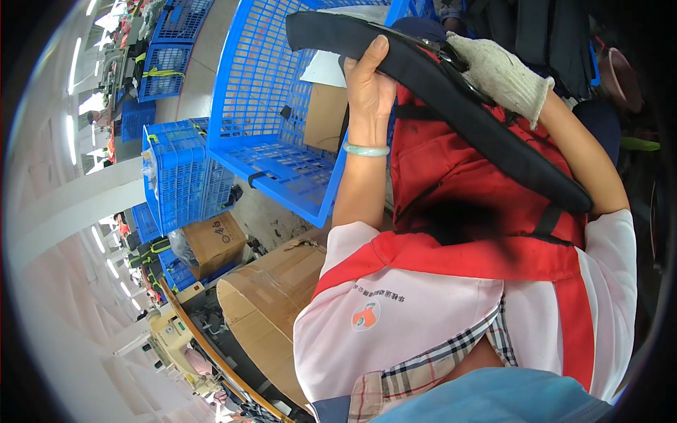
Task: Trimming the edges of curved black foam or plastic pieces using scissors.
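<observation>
**Hands on a long black padded strap**

Fingers of the left hand (368, 76) curl around the long black padded strap (451, 92), thumb laid flat along its upper face and the other fingers tucked behind, so the grasp is closed on it. A pale green bangle (366, 149) rings that wrist. The right hand (502, 72), in a knitted white work glove, presses down over the same strap further along, fingers bent over its edge and gripping it.

The strap is dark, smooth and gently curved, running from upper left to lower right, raised in front of the chest and across a red fabric piece (458, 176) with black webbing. Behind it a large blue plastic crate (271, 106) tilts, with a brown cardboard box (326, 116) inside. More blue crates (180, 176) stand stacked at the left.
</observation>
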Available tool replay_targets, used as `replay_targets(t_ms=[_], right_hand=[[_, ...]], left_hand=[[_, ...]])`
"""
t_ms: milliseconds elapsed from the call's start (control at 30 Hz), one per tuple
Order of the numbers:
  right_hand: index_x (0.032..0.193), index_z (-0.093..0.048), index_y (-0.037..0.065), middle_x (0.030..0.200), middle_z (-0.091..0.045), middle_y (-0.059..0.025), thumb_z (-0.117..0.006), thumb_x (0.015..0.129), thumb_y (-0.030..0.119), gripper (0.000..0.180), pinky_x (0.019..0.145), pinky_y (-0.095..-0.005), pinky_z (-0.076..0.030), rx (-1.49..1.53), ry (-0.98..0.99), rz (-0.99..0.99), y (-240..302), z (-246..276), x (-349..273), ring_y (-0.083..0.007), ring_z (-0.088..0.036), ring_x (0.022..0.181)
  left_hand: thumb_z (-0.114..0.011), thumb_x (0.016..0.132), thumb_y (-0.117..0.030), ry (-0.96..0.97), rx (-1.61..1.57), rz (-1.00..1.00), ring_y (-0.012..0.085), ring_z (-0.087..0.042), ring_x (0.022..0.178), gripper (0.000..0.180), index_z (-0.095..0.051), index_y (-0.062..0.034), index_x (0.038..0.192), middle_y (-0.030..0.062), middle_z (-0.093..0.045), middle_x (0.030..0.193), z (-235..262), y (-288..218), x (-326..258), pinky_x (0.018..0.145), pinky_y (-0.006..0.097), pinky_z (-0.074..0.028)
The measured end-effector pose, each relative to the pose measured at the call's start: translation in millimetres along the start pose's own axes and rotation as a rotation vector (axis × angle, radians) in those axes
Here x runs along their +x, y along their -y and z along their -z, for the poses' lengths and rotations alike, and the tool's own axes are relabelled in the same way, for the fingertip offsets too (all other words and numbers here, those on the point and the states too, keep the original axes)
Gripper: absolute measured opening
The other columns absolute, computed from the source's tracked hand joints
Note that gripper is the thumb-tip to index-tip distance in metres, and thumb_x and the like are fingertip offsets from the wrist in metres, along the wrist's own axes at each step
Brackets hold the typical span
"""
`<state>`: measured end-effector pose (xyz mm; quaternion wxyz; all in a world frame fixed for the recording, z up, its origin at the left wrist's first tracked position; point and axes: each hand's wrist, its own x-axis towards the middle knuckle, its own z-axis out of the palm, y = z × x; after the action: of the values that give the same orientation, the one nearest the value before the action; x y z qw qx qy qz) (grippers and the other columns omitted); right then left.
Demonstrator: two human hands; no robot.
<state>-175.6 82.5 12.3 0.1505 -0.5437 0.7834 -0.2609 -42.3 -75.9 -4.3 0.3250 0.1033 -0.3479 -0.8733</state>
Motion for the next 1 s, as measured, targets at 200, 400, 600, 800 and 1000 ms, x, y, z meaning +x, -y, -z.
replay_targets(t_ms=[200,400,600,800,1000], right_hand=[[0.123,-0.046,-0.002,0.093,-0.062,-0.0217,-0.061,0.081,0.009,0.047,0.077,-0.0421,-0.050,-0.179,-0.035,0.136,2,12,10,-0.0374,-0.061,0.090],[0.111,-0.053,-0.001,0.092,-0.063,-0.0227,-0.059,0.085,0.016,0.031,0.076,-0.0418,-0.050,-0.059,-0.028,0.162,4,11,13,-0.0371,-0.062,0.091],[0.101,-0.056,-0.001,0.092,-0.063,-0.0217,-0.058,0.088,0.020,0.025,0.076,-0.0412,-0.049,0.176,0.069,0.051,0,-3,10,-0.0369,-0.062,0.090],[0.100,-0.053,-0.003,0.082,-0.058,-0.0189,-0.058,0.080,0.005,0.022,0.067,-0.0362,-0.044,0.233,-0.080,0.138,-14,-15,12,-0.0279,-0.051,0.070],[0.107,-0.057,-0.002,0.083,-0.062,-0.0100,-0.058,0.085,0.011,0.025,0.070,-0.0306,-0.046,0.368,0.070,0.067,-24,-19,37,-0.0171,-0.056,0.074]], left_hand=[[-0.070,0.079,0.003,0.072,0.036,0.001,0.0204,-0.063,0.090,0.029,-0.060,-0.0020,0.105,0.0082,-0.064,0.098,-11,-1,-4,0.087,0.034,-0.052],[-0.069,0.080,0.002,0.039,0.023,-0.001,0.0204,-0.062,0.092,0.026,-0.061,-0.0028,0.104,0.0077,-0.064,0.099,-11,-2,-3,0.087,0.034,-0.052],[-0.069,0.080,0.000,0.008,-0.024,0.076,0.0193,-0.062,0.091,0.028,-0.060,-0.0030,0.106,0.0063,-0.063,0.098,4,7,4,0.088,0.034,-0.051],[-0.070,0.082,-0.006,0.043,-0.014,0.076,0.0241,-0.061,0.100,0.031,-0.059,-0.0013,0.110,0.0098,-0.064,0.105,14,13,5,0.095,0.039,-0.049],[-0.068,0.083,-0.006,0.043,0.022,0.058,0.0240,-0.062,0.097,0.025,-0.060,-0.0020,0.106,0.0101,-0.064,0.102,12,12,11,0.093,0.038,-0.049]])
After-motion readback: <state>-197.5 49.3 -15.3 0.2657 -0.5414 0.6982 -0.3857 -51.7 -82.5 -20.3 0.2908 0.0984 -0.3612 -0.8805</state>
